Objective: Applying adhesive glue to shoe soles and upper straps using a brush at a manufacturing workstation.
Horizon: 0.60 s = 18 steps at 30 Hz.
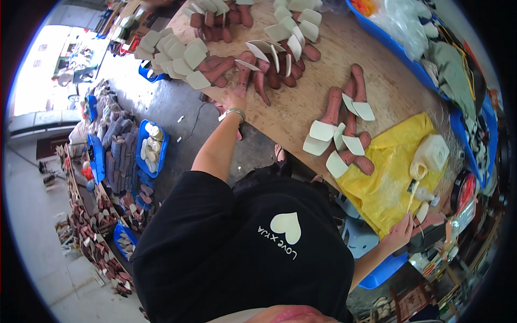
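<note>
Left hand (234,100) grips a reddish sole (244,78) at the desk's (301,102) edge; right hand (400,232), a pale stick (412,198). Many already bear pads (195,53); what's left is unclear.

Sole pieces (332,107) reddish brown; flaps (321,131) cream-white. Bench (301,116) tan, darker blotches. Sheet (371,185) plain yellow. Thin stick (413,195) pale yellow. Jug (435,151) whitish. Shirt (215,237) black, cream heart (286,229), pale lettering. Tray (165,151) blue. Floor (194,126) grey.

The tabletop (398,81) is faced in matt, scuffed wood; wrinkled, glossy plastic is seen in the yellow sheet (371,183), smooth plastic in the jug (435,151), matt surfaces on the reddish insoles (334,102).
</note>
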{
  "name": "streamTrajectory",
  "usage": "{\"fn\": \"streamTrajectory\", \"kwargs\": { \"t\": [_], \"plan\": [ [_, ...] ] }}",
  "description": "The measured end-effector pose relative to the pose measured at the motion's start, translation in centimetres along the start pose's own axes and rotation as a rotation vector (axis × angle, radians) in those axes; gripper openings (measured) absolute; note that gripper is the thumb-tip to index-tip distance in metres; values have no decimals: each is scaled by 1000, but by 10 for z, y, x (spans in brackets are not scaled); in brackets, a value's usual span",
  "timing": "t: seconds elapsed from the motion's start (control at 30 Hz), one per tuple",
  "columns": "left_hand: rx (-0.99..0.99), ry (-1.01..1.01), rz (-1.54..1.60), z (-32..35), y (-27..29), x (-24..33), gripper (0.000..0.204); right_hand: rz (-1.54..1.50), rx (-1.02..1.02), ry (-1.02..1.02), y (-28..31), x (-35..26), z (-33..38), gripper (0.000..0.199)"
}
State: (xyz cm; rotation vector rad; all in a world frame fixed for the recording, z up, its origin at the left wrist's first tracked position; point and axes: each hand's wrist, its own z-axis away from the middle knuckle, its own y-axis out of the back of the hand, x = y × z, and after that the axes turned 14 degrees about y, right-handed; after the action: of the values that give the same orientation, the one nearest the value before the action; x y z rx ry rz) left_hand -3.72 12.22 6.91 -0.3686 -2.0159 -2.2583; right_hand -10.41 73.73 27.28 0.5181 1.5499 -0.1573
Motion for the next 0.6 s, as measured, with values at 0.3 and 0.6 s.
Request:
{"fn": "streamTrajectory", "kwargs": {
  "t": [0.3, 0.6],
  "plan": [
    [-36, -140, -19, -34, 20, -3, 60, 98, -223, 105, -59, -27, -6, 26],
    [-77, 33, 297, -72, 19, -23, 27, -25, -319, 74, -132, -38, 13, 25]
  ]
}}
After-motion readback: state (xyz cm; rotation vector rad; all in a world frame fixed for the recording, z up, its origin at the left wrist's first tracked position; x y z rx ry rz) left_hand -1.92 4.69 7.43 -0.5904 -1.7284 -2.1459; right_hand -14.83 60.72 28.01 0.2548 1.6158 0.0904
